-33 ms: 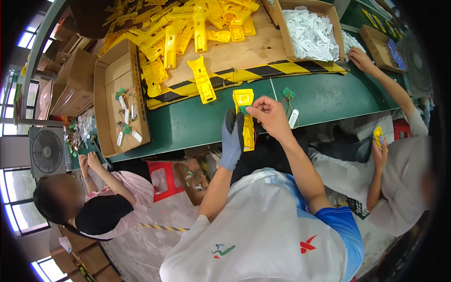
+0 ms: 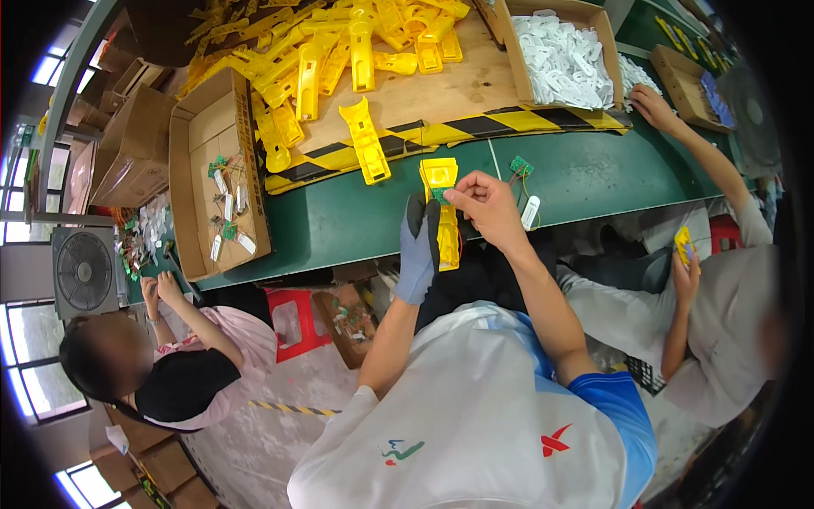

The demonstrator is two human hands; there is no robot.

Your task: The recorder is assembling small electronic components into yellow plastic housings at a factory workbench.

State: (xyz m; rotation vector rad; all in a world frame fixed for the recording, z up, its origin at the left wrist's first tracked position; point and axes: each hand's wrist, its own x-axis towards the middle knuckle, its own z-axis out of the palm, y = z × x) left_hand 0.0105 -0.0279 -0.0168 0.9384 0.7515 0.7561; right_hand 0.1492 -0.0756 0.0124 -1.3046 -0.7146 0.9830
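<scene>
Yellow moulded plastic housing [image 2: 443, 212] was steadied by the gloved left hand [image 2: 420, 254]; the bare right hand [image 2: 483, 204] pinched a small green circuit board [image 2: 439, 194] onto it.

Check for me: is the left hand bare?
No, the left hand wears a grey glove and grips the yellow plastic housing; only the right hand is bare.

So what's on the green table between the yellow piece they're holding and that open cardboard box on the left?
In the head view, only bare green table lies between the yellow housing and the cardboard box.
</scene>
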